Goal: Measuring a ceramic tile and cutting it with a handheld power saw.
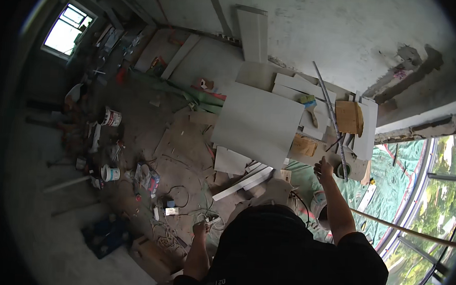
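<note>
Right of the large board (260, 124) are a paintbrush (310, 109) and, nearer, the right hand (324, 168); well apart, nearer and left, is the left hand (201, 228). I cannot tell either's grip.

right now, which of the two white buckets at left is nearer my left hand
The blue-labelled bucket, lower in view; the red-labelled bucket is farther away.

Pale print (221, 282) (small) on black shirt (284, 254)
</note>
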`<action>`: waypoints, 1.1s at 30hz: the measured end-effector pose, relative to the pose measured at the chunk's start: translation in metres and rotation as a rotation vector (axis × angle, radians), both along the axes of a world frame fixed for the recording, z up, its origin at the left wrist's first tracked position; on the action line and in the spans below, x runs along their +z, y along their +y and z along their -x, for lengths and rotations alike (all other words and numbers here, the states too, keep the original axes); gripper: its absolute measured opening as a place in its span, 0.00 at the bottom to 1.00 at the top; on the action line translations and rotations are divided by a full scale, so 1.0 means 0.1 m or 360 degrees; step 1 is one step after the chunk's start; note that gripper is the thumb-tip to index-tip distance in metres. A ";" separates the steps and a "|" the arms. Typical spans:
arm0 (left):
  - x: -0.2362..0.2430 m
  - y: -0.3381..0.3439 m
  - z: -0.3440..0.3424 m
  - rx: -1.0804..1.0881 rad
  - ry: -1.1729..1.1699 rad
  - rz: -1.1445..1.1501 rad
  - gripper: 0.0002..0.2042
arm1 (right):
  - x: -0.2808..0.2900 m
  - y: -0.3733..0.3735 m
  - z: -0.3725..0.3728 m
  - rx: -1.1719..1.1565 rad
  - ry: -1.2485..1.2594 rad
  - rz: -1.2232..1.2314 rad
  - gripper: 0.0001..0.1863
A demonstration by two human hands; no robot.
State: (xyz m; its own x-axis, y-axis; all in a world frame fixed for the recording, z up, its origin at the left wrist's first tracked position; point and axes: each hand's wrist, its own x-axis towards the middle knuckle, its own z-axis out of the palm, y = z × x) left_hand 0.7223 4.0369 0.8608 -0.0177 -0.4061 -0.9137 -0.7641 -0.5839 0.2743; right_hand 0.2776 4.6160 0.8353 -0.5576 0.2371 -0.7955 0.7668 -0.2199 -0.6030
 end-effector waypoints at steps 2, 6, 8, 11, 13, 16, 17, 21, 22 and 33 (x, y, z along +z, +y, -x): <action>0.19 0.37 -0.68 0.0574 -0.0097 -0.0032 0.18 | -0.23 -0.39 0.03 0.0315 0.0004 0.0321 0.26; 0.45 1.20 -0.74 0.0479 0.0134 0.0513 0.18 | -0.76 -1.02 0.19 0.0712 0.0148 0.0184 0.28; 0.31 1.44 -0.69 0.0365 0.0325 0.0488 0.15 | -0.78 -1.28 0.35 0.0690 0.0141 0.0070 0.28; 0.35 1.88 -0.16 -0.0007 0.0492 0.0545 0.22 | -0.93 -1.32 0.79 0.0789 0.0159 -0.0018 0.29; 0.53 2.21 0.13 -0.0050 0.0458 0.0494 0.24 | -0.95 -1.47 0.96 0.0896 0.0059 0.0005 0.28; 0.66 2.54 0.19 0.0019 0.0511 0.0461 0.23 | -1.06 -1.38 1.30 0.1015 -0.0063 0.0211 0.28; 0.61 2.66 0.08 -0.0097 0.0500 0.0500 0.23 | -1.09 -1.46 1.27 0.1060 -0.0128 0.0441 0.27; 0.40 2.82 -0.27 0.0679 0.0492 0.0371 0.23 | -1.16 -1.47 1.33 0.1015 -0.0214 0.0431 0.23; 0.27 2.87 -0.50 0.0665 0.0407 0.0500 0.22 | -1.22 -1.53 1.35 0.1052 -0.0215 0.0444 0.23; -0.04 3.49 -1.61 0.0976 0.0121 0.0550 0.19 | -1.23 -1.82 1.31 0.0931 -0.0177 0.0662 0.17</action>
State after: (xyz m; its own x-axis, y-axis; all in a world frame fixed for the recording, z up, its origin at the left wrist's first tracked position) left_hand 0.8830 4.3856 0.8571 0.2483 -0.6298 -0.7360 -0.2963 -0.7727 0.5613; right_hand 0.1465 4.4342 0.7120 -0.4110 -0.4095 -0.8145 0.8811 0.0509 -0.4702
